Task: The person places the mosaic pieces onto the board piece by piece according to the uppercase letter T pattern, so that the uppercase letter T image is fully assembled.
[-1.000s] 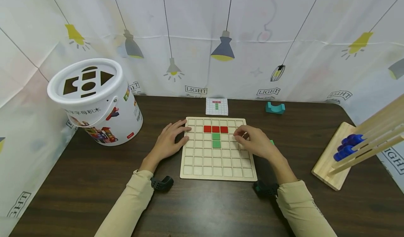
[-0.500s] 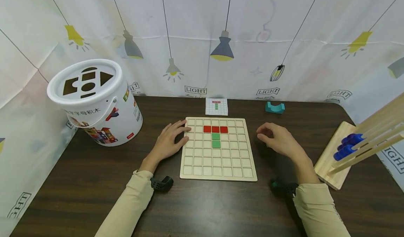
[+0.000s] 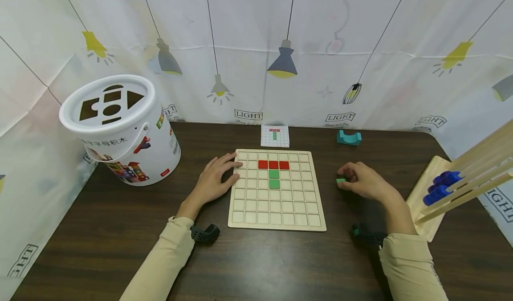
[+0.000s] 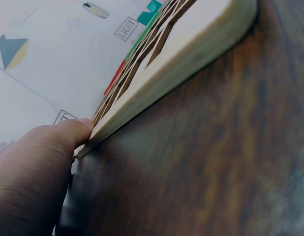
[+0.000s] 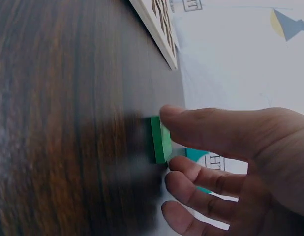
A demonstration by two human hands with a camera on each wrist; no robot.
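A pale wooden grid board (image 3: 276,207) lies on the table, with three red squares (image 3: 273,164) in a row and two green squares (image 3: 274,179) below the middle one. My left hand (image 3: 214,176) rests at the board's left edge, fingers spread over its rim; in the left wrist view the thumb (image 4: 68,133) touches the edge. Right of the board, my right hand (image 3: 366,183) is at a small green block (image 5: 161,140) on the table. Thumb and index fingertip pinch its two ends, the other fingers curled behind.
A small card (image 3: 274,136) with a red and green T pattern lies behind the board. A teal arched block (image 3: 349,137) is at the back right. A white bucket (image 3: 160,158) stands left, a wooden stand (image 3: 425,194) with blue beads right.
My right hand has moved from over the board's right side, rightward off it, to the green block. The left hand has stayed at the board's edge.
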